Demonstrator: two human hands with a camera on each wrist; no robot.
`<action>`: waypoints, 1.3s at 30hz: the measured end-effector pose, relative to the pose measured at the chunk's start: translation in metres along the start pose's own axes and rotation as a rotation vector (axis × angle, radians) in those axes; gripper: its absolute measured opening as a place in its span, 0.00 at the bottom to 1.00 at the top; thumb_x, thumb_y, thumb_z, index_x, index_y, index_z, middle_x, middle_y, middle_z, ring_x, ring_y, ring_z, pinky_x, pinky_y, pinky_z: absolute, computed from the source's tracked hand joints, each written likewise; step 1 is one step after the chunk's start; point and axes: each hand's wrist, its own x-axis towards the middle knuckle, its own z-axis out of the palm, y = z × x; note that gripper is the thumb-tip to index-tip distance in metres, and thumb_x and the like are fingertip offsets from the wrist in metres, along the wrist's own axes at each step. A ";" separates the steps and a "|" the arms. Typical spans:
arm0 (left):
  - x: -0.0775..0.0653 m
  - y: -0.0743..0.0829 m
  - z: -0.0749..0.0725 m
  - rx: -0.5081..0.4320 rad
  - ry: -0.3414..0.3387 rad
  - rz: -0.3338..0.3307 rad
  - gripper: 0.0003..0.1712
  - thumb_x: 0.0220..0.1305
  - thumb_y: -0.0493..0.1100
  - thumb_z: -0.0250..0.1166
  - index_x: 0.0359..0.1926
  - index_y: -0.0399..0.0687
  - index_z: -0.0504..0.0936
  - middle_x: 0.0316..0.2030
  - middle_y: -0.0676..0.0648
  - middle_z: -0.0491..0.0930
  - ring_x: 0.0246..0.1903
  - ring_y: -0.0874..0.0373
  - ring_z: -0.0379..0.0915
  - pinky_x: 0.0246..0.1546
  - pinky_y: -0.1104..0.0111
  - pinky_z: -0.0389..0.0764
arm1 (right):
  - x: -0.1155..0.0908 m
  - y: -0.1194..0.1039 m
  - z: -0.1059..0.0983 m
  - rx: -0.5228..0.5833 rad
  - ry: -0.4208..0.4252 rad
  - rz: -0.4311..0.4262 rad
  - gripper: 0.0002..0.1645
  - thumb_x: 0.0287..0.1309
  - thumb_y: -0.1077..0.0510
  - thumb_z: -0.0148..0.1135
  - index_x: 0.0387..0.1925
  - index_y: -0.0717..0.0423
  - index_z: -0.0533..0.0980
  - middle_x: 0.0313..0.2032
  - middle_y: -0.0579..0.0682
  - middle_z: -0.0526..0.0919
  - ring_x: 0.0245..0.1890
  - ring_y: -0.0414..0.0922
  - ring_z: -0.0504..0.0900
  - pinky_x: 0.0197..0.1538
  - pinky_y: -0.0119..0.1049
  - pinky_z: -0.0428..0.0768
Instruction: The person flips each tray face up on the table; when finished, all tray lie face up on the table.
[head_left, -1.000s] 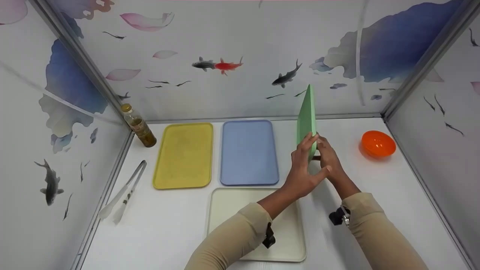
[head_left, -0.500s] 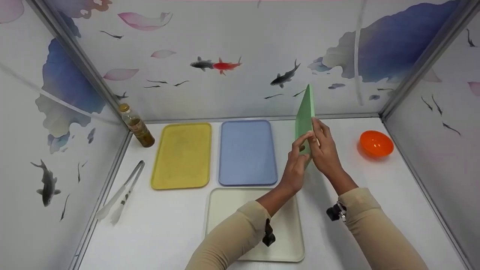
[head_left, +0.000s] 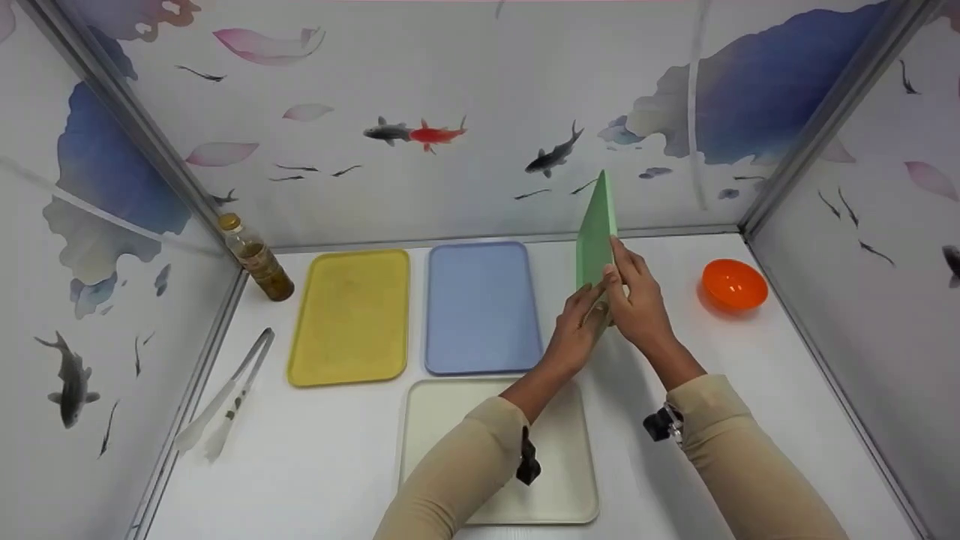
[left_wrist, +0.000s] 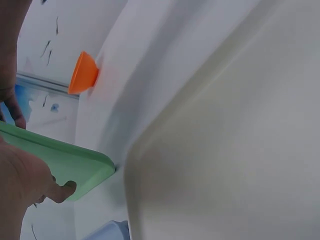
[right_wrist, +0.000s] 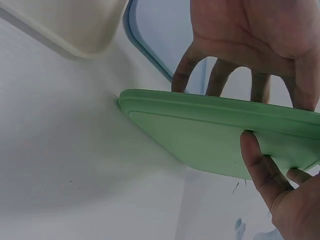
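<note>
A green tray [head_left: 596, 240] stands upright on its edge, between my two hands. My left hand [head_left: 574, 337] holds its near lower part from the left side; in the left wrist view its fingers [left_wrist: 62, 191] lie against the tray's face. My right hand [head_left: 639, 307] grips the near edge higher up, its thumb toward the left face and its fingers on the right. In the right wrist view, right-hand fingers [right_wrist: 257, 160] touch the green face. Whether the tray's bottom corner rests on the table is hard to tell.
A blue tray [head_left: 481, 307] and a yellow tray [head_left: 349, 319] lie at the back; a cream tray [head_left: 555, 480] lies in front under my left forearm. An orange bowl [head_left: 735, 285] sits right. Tongs [head_left: 232, 390] and an oil bottle [head_left: 259, 259] are at the left.
My right hand has moved up along the green tray's near edge, while my left hand has slid lower. The tray has turned a little, showing more of its left face. The view has shifted slightly.
</note>
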 end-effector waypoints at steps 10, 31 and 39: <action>0.006 -0.014 0.004 0.026 -0.055 -0.263 0.36 0.84 0.67 0.43 0.88 0.75 0.59 0.88 0.35 0.49 0.86 0.28 0.46 0.81 0.30 0.54 | 0.000 -0.005 -0.004 -0.007 -0.006 0.025 0.36 0.89 0.50 0.47 0.89 0.49 0.56 0.80 0.67 0.67 0.64 0.68 0.83 0.61 0.71 0.84; 0.008 -0.013 -0.023 -0.128 -0.130 -0.170 0.37 0.81 0.66 0.62 0.85 0.79 0.64 0.90 0.34 0.33 0.90 0.35 0.31 0.83 0.35 0.55 | -0.003 -0.013 -0.023 0.180 0.047 -0.002 0.33 0.90 0.57 0.44 0.88 0.55 0.56 0.79 0.64 0.70 0.72 0.59 0.77 0.64 0.21 0.75; 0.008 -0.016 -0.037 -0.052 -0.085 -0.097 0.37 0.73 0.69 0.71 0.79 0.84 0.73 0.90 0.37 0.35 0.89 0.34 0.36 0.82 0.34 0.59 | -0.006 -0.012 -0.029 0.294 0.038 0.035 0.34 0.90 0.57 0.40 0.89 0.55 0.54 0.82 0.63 0.65 0.72 0.57 0.72 0.62 0.20 0.71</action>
